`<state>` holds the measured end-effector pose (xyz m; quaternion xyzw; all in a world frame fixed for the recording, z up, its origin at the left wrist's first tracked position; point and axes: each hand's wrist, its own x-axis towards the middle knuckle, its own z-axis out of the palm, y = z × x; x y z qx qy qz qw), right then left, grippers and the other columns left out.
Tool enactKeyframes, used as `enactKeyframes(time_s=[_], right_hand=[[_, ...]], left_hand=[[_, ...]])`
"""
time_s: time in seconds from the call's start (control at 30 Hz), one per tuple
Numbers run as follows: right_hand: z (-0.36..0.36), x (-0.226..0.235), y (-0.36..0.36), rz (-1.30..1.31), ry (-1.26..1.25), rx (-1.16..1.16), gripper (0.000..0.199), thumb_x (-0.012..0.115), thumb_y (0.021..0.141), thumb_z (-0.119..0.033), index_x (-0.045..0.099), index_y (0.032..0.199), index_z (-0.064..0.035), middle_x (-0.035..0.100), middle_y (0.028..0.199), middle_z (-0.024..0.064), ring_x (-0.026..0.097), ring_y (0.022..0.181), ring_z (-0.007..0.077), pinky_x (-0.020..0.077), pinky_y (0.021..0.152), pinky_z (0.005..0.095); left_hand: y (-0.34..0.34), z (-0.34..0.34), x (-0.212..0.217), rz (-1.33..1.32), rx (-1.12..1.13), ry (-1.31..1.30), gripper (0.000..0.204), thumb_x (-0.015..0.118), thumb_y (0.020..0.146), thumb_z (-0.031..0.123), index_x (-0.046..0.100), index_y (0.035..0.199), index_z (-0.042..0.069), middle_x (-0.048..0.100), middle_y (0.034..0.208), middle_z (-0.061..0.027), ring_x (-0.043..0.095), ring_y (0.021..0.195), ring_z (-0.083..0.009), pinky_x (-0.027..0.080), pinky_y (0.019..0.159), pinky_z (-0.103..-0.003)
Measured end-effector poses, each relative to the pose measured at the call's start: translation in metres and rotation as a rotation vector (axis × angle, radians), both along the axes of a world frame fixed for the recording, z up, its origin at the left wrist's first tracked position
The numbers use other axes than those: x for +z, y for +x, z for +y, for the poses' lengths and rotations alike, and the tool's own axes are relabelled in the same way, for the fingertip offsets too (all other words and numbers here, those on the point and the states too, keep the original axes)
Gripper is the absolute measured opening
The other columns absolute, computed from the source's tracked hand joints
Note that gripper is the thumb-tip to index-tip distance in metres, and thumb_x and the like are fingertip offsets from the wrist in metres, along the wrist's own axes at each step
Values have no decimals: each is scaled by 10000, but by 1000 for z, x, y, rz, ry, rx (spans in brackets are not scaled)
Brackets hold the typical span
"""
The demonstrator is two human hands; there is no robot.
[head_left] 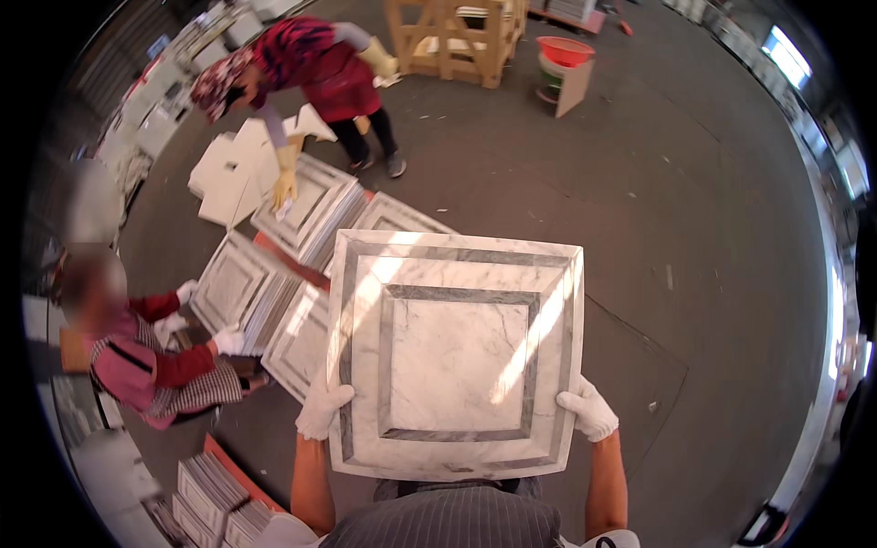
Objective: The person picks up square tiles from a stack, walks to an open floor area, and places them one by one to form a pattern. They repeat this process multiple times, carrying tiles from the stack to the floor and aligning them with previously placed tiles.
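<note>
I hold a large square marble tile [457, 352] flat in front of my chest, white with grey veins and two grey square borders. My left hand [322, 410], in a white glove, grips its lower left edge. My right hand [589, 411], also in a white glove, grips its lower right edge. The tile hides the floor just below it.
Stacks of similar tiles [274, 283] lie on the floor to my left. One person [146, 361] in white gloves crouches beside them; another [301, 73] in yellow gloves bends over them. A wooden crate [452, 36] and red tub [565, 50] stand farther back. Grey concrete floor [694, 228] spreads right.
</note>
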<state>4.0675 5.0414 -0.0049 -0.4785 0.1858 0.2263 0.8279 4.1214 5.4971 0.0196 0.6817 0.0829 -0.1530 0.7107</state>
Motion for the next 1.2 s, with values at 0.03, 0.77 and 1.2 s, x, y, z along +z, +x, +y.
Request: enactKeyframes(time_s=[0.03,0.77,1.2], right_hand=[[-30,6,-16,-13,60,-46,573,678,854,-95,450,1367,18,594,1260,102,587,1108,174,489,933,335],[-269,-18,-263,23,-478,-1458,491,676,842,-139,520,1269,46,627,1157,96,567,1053,158,449,945,322],[-400,-34,-182,35,-480,-2030,408,659,859,-105,544,1224,34,645,1112,86,594,1013,159,473,906,325]], left_hand=[[-1,-32,9,-45,-39,-4,816,725,741,193,369,1437,-40,496,1376,-93,459,1277,-200,353,1065,-321],[109,-673,-5,-84,-1290,-85,594,688,751,73,470,1291,-47,603,1202,-108,588,1079,-206,461,967,-361],[143,-968,6,-92,-1576,-87,468,648,794,88,524,1227,-38,645,1080,-72,606,915,-130,497,838,-299]])
